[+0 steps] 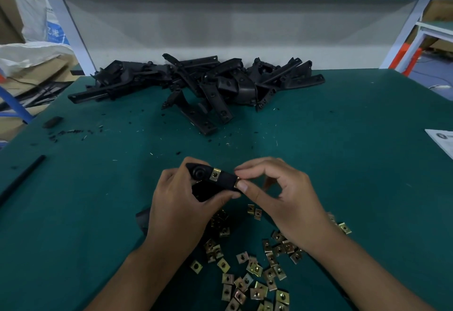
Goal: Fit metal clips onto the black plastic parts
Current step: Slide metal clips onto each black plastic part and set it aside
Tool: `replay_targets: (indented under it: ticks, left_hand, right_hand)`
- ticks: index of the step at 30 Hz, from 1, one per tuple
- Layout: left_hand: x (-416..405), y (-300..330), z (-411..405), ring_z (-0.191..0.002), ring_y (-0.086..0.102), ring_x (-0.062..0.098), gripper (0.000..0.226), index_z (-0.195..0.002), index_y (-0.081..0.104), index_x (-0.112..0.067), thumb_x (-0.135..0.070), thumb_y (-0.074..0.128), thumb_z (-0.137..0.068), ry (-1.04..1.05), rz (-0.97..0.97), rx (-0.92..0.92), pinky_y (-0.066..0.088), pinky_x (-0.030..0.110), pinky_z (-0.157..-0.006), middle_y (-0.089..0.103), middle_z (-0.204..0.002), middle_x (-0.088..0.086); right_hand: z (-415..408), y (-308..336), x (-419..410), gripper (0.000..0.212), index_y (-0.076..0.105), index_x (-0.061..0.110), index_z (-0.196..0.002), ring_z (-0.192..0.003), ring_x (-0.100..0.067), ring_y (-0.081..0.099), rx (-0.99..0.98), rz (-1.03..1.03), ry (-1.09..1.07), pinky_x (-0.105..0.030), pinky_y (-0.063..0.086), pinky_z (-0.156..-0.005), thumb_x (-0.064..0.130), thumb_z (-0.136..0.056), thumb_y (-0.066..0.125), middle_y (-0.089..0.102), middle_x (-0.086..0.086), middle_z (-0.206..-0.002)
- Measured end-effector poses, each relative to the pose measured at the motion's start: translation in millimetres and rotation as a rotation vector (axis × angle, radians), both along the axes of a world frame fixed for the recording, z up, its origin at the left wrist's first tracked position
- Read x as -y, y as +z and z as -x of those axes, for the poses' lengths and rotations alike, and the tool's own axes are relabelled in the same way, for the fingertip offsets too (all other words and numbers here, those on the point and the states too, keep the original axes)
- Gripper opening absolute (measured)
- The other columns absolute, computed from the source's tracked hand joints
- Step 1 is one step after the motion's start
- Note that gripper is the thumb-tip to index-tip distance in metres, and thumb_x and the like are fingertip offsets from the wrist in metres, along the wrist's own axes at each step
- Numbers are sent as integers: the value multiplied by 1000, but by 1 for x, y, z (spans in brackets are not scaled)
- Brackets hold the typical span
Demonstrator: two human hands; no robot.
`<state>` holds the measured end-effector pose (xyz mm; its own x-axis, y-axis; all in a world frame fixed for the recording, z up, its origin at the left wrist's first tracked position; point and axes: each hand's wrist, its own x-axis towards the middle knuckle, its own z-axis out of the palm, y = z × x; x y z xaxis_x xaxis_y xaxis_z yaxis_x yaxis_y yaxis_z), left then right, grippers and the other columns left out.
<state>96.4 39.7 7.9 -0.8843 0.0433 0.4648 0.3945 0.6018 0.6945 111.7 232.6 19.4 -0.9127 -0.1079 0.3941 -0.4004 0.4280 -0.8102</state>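
My left hand (182, 202) grips a black plastic part (220, 180) just above the green table, its fingers curled round the part's left end. One brass-coloured metal clip (214, 174) sits fitted on the part's middle. My right hand (282, 195) pinches a second metal clip (237, 183) between thumb and forefinger at the part's right end, touching the plastic. Several loose metal clips (255, 269) lie scattered on the table under and between my wrists.
A heap of black plastic parts (203, 82) lies at the back of the green table (355, 151). A black strip (27, 175) lies at the left edge, a white paper (441, 139) at the right edge. Small black and white scraps dot the mat.
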Motion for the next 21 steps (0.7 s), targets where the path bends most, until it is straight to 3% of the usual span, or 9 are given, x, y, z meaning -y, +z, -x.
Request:
replay_targets:
  ticks: [9, 14, 17, 19, 21]
  left_hand:
    - [4, 1, 1, -97, 59, 7, 43, -95, 48, -51, -74, 71, -68, 40, -70, -23, 41, 18, -71, 56, -105, -36]
    - [2, 8, -3, -104, 57, 5, 20, -105, 54, -62, -60, 64, -88, -48, -41, -166, 48, 25, -76, 55, -108, -40]
    - [1, 9, -2, -114, 55, -5, 17, -108, 68, -38, -43, 62, -92, -142, -48, -294, 45, 33, -92, 65, -112, -30]
    - [1, 8, 0, -119, 58, 0, 15, -101, 70, -28, -38, 67, -90, -169, -49, -367, 41, 36, -99, 67, -118, -23]
    - [1, 9, 2, -122, 59, 6, 14, -98, 70, -27, -36, 71, -88, -168, -50, -404, 40, 36, -102, 66, -123, -17]
  right_hand:
    - [1, -2, -2, 34, 64, 44, -128, -122, -14, 58, 54, 39, 50, -32, 50, -85, 30, -96, 68, 64, 20, -124]
    - [3, -2, -3, 28, 67, 44, -119, -115, -15, 62, 40, 112, 39, -35, 53, -83, 35, -93, 70, 66, 15, -118]
    - [3, -1, -3, 24, 69, 39, -114, -117, -17, 62, -38, 120, 20, -32, 54, -87, 31, -91, 69, 66, 14, -119]
    - [3, 0, -4, 22, 71, 31, -112, -115, -16, 63, -133, 82, -9, -27, 53, -87, 27, -91, 69, 66, 14, -119]
    - [3, 0, -5, 20, 72, 25, -110, -111, -16, 65, -210, 49, -25, -31, 53, -81, 22, -91, 71, 67, 13, -116]
